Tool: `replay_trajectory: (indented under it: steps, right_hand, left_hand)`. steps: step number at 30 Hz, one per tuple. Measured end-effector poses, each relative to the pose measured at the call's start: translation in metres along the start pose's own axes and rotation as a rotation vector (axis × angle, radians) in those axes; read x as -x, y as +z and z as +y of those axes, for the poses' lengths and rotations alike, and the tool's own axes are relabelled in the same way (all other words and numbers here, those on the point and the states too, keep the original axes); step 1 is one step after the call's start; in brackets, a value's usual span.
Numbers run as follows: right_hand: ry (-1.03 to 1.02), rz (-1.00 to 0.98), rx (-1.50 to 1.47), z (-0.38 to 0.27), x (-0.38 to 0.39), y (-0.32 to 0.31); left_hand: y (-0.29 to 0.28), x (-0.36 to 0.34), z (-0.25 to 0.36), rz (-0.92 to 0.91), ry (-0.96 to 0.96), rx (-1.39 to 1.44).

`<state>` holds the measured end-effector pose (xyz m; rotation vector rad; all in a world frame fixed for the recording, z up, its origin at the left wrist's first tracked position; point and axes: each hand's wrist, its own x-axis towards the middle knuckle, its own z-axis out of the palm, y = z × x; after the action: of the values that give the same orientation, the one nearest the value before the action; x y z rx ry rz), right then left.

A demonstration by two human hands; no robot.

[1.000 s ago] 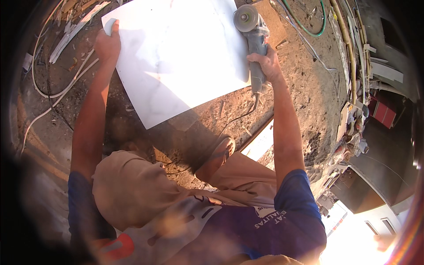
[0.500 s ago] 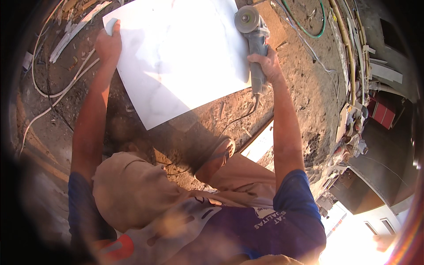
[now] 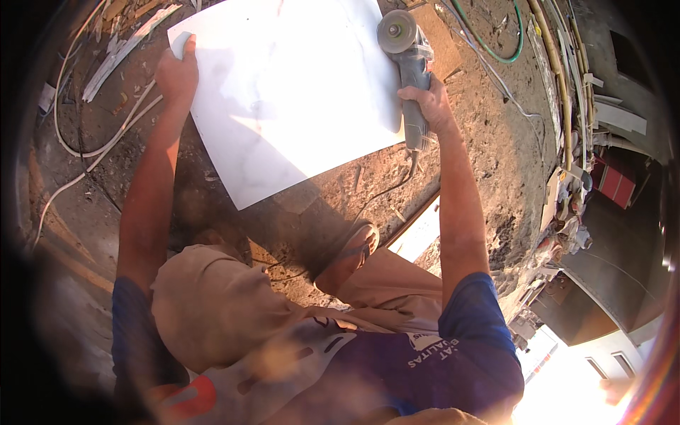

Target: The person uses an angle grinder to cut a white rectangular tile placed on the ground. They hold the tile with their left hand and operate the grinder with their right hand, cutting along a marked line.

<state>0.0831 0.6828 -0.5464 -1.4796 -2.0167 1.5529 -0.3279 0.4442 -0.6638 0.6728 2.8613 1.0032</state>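
Observation:
A large white tile (image 3: 283, 106) with faint grey veining lies in front of me, its near corner pointing toward my knees and its middle washed out by glare. My left hand (image 3: 177, 74) grips the tile's left edge near the far corner, thumb on top; the fingers beneath are hidden. In my right hand (image 3: 430, 105) is a grey angle grinder (image 3: 414, 88), held by its body along the tile's right edge. The grinder's round disc (image 3: 397, 32) faces up at the far end. From its near end a dark cord (image 3: 412, 166) trails over the dirt.
Pale hoses (image 3: 106, 145) loop on the ground at left, beside broken white strips (image 3: 127, 53). A brown board (image 3: 435, 42) lies beyond the grinder, near a green hose (image 3: 520, 35). Long poles (image 3: 556, 78) run along the right. My sandalled foot (image 3: 354, 251) is below the tile.
Hardly anything differs: the whole view has shifted very slightly. Both hands keep their hold on the tile and the angle grinder.

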Motion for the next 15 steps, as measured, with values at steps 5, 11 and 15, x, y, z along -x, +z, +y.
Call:
replay_trajectory:
  steps: [5,11,15]
  right_hand:
    - [-0.010,-0.010,-0.067,0.009,-0.005,-0.003]
    - [0.012,0.004,-0.051,0.003,-0.004,0.001]
    - [0.045,0.019,-0.049,-0.001,-0.003,0.003]
  left_hand:
    - [-0.002,-0.001,0.005,-0.003,-0.015,0.001]
    - [-0.006,0.004,0.010,-0.024,-0.064,0.019]
    - [-0.008,0.004,0.010,-0.031,-0.047,0.015]
